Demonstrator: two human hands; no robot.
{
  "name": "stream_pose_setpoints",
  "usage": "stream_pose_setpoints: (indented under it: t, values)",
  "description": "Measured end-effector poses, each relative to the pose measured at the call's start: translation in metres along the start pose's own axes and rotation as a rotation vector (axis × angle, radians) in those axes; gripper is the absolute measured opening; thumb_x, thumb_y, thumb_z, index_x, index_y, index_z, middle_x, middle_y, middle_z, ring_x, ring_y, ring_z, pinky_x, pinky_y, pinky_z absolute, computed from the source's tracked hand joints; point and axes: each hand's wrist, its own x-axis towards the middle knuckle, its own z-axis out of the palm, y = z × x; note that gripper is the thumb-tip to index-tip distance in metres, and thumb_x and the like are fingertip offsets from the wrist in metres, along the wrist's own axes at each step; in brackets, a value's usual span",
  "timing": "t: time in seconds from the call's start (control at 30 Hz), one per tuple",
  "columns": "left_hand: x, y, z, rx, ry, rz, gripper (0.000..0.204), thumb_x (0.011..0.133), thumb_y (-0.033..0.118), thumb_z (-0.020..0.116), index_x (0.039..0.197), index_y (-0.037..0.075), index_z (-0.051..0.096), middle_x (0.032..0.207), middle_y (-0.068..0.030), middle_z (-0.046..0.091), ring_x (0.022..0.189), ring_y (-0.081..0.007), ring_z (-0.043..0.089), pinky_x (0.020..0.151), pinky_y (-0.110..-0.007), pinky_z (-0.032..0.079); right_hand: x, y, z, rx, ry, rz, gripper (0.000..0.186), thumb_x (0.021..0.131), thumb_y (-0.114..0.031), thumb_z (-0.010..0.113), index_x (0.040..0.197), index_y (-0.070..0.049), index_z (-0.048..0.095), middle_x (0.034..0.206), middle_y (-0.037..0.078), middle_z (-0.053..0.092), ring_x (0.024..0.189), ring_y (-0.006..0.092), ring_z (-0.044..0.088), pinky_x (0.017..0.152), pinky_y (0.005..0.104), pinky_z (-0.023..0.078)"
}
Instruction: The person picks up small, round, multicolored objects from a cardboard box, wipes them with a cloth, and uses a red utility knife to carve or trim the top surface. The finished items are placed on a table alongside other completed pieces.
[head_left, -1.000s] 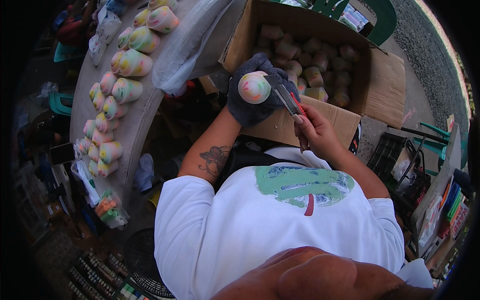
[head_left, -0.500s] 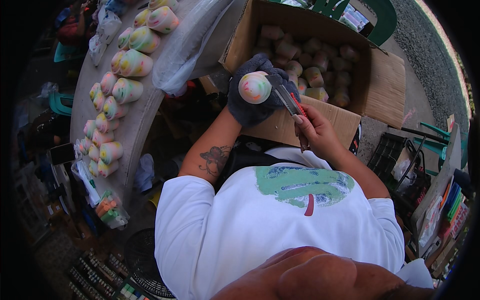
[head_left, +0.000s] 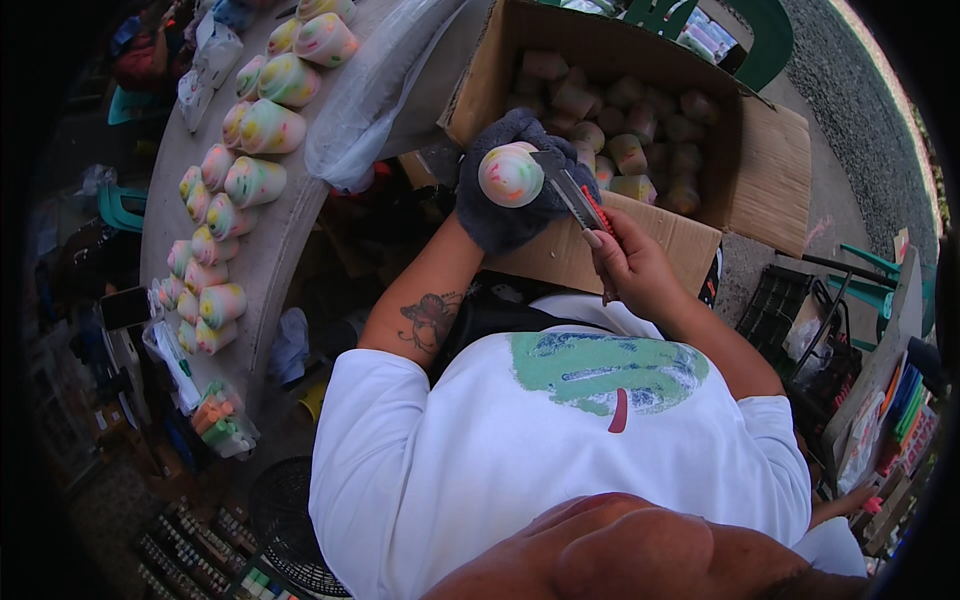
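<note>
A dark grey cloth or glove covers my left hand (head_left: 505, 215), whose fingers are hidden within it. Held in it is a white cup-shaped candle-like piece (head_left: 511, 176) speckled with pink, yellow and green, its rounded end facing up. My right hand (head_left: 635, 255) grips a utility knife (head_left: 583, 202) with a red and grey handle. The knife's blade lies against the right upper rim of the piece. Just beyond both hands stands an open cardboard box (head_left: 765, 190), in which many similar speckled pieces (head_left: 628, 153) lie loosely heaped.
On the left, a curved grey table (head_left: 305, 185) carries rows of similar speckled pieces (head_left: 272, 127) and a clear plastic bag (head_left: 365, 110). Green chairs (head_left: 765, 45) stand beyond the box. A black crate (head_left: 775, 305) sits at right. Another person's hand (head_left: 850, 503) shows at lower right.
My right hand has shifted very slightly with the knife, which stays at the piece's edge. Another person's hand has come into view at the lower right.
</note>
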Motion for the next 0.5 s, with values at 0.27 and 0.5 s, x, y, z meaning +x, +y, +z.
stream_pose_setpoints:
  t: [0.27,0.5]
  values:
    - [0.0,-0.011,0.001,-0.04,-0.01,0.013,0.035,0.076,0.014,0.079,0.093,0.005,0.049,0.082,-0.0062,0.065,0.079,-0.0156,0.063,0.077,-0.031,0.053,-0.003,-0.009,-0.002,-0.195,0.034,0.014,0.033,0.101,-0.028,0.053,0.125,-0.006,0.052,0.067,0.006,0.053,0.054,0.0145,0.051,0.052,0.0319,0.041]
    - [0.0,-0.01,0.002,-0.129,-0.011,-0.01,0.035,0.079,0.014,0.077,0.094,0.007,0.047,0.083,-0.0055,0.062,0.08,-0.0152,0.061,0.078,-0.031,0.053,-0.004,-0.017,-0.003,-0.261,0.012,0.024,0.031,0.103,-0.029,0.049,0.124,-0.007,0.05,0.064,-0.002,0.045,0.049,0.0073,0.046,0.045,0.0245,0.045]
